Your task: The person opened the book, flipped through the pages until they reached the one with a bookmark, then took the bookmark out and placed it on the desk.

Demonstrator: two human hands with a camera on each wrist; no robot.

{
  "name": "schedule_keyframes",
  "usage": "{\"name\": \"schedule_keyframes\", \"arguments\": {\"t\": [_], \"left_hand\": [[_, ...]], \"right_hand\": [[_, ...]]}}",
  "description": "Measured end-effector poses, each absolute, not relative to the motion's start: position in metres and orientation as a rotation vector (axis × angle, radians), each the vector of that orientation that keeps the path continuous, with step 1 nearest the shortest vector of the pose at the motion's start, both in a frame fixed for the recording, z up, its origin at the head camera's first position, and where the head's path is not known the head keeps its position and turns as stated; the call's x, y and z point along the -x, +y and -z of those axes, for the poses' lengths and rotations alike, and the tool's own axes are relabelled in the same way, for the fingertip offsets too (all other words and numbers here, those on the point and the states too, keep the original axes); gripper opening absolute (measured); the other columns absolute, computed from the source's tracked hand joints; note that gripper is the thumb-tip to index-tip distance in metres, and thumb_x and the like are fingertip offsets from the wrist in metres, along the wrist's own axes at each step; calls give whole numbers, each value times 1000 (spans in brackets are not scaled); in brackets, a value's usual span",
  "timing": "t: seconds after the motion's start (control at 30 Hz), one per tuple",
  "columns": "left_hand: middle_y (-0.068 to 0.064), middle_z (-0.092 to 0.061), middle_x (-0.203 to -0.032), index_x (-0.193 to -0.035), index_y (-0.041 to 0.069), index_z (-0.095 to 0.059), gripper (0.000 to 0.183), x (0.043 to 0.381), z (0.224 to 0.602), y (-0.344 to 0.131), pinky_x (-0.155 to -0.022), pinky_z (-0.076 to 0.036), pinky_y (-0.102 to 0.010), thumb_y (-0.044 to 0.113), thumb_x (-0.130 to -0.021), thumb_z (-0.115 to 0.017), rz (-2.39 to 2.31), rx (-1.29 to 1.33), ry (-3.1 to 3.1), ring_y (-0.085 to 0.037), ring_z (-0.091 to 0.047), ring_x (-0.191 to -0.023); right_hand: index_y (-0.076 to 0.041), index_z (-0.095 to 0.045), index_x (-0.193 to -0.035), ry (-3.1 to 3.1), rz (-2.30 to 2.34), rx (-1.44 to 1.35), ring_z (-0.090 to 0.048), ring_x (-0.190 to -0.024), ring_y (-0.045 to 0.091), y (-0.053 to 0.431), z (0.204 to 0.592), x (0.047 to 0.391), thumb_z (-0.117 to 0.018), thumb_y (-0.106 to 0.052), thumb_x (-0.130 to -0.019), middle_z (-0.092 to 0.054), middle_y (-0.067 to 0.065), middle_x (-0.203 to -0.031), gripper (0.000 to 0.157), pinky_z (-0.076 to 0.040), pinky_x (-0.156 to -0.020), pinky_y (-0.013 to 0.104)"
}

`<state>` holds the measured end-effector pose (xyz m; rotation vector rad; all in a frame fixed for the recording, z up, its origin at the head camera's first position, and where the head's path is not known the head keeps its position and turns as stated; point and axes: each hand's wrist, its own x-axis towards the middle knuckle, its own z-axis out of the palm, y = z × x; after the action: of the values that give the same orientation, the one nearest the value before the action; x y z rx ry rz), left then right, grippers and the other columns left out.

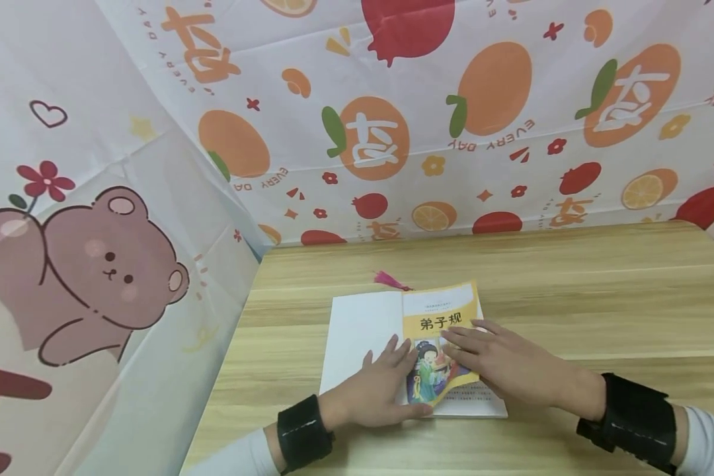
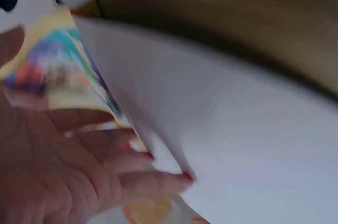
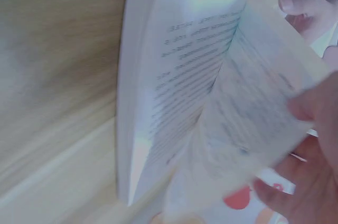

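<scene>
An open book lies on the table, with a blank white left page (image 1: pixel 363 324) and a yellow illustrated page (image 1: pixel 426 373) on its right side. My left hand (image 1: pixel 377 390) lies with spread fingers across the blank page and the fold, thumb along the lower edge. From the right, my right hand (image 1: pixel 512 363) pinches the illustrated page, fingers over its face and thumb beneath. That page is bent up. In the right wrist view, its printed back stands apart from the text page (image 3: pixel 195 49) below, and the right thumb (image 3: pixel 306 105) touches it.
A pink tassel (image 1: pixel 391 281) sticks out past the book's top edge. The wooden table (image 1: pixel 601 291) extends to both sides of the book. Behind it hangs a fruit-patterned cloth (image 1: pixel 431 165), and a bear-printed cloth (image 1: pixel 125 258) hangs at the left.
</scene>
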<state>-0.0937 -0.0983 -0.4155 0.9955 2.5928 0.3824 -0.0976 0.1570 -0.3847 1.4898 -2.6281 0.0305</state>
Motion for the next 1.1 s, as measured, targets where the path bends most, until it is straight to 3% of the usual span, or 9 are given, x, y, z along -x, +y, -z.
{"name": "schedule_keyframes", "arguments": {"t": [0.13,0.27,0.37,0.5,0.6,0.77,0.93,1.1], "left_hand": [[-21,-9,-150,-143,3,-13,96,86,415,-83,-90,-28,-73,72,-79,-34,-390,-944,2661,-41,-7,-130],[-23,-1,-150,-143,2,1,94,81,413,-78,-87,-34,-71,52,-81,-50,-383,-940,2733,-44,-12,-128],[-22,5,-150,-141,3,12,103,79,411,-77,-86,-40,-65,34,-75,-60,-365,-942,2827,-41,-15,-129],[-19,12,-150,-141,11,18,114,77,405,-79,-86,-43,-62,26,-70,-70,-338,-948,2984,-36,-12,-131],[-19,16,-150,-143,18,13,119,77,400,-85,-87,-40,-66,20,-64,-75,-243,-972,3098,-38,-5,-132],[-17,9,-152,-146,23,-11,106,81,393,-103,-95,-29,-67,11,-62,-74,219,-1066,3196,-37,3,-133],[-11,-14,-152,-139,21,-36,81,85,396,-122,-102,-26,-59,10,-66,-69,443,-1206,3042,-30,-4,-134],[-7,-27,-148,-139,26,-35,79,85,401,-131,-101,-31,-57,18,-69,-70,229,-1227,2805,-28,-17,-132]], "right_hand": [[-7,-42,-133,-2351,25,-1489,-29,-128,22,146,380,96,-72,-14,-69,-44,10,-138,71,-39,-97,49],[-6,-38,-135,-2250,-12,-1472,-26,-129,23,140,380,92,-71,-18,-69,-40,12,-141,75,-34,-99,47],[-7,-33,-139,-2296,-87,-1437,-23,-131,24,141,382,89,-68,-20,-71,-33,13,-145,78,-25,-104,47],[-7,-24,-142,-2434,-182,-1295,-18,-132,24,148,387,87,-61,-27,-79,-24,13,-149,76,-21,-107,46],[-6,-21,-142,-2562,-183,-1205,-15,-133,23,155,394,83,-57,-33,-82,-22,14,-149,75,-27,-104,50],[-8,-36,-137,-2730,-171,-1242,-19,-132,23,167,408,77,-57,-40,-83,-29,14,-147,66,-34,-100,53],[-8,-42,-133,-2832,-220,-1334,-26,-129,25,174,418,72,-55,-44,-84,-36,15,-143,62,-36,-98,53],[-7,-42,-134,-2909,-295,-1368,-31,-126,26,177,420,72,-53,-54,-82,-38,15,-142,71,-41,-96,50]]}}
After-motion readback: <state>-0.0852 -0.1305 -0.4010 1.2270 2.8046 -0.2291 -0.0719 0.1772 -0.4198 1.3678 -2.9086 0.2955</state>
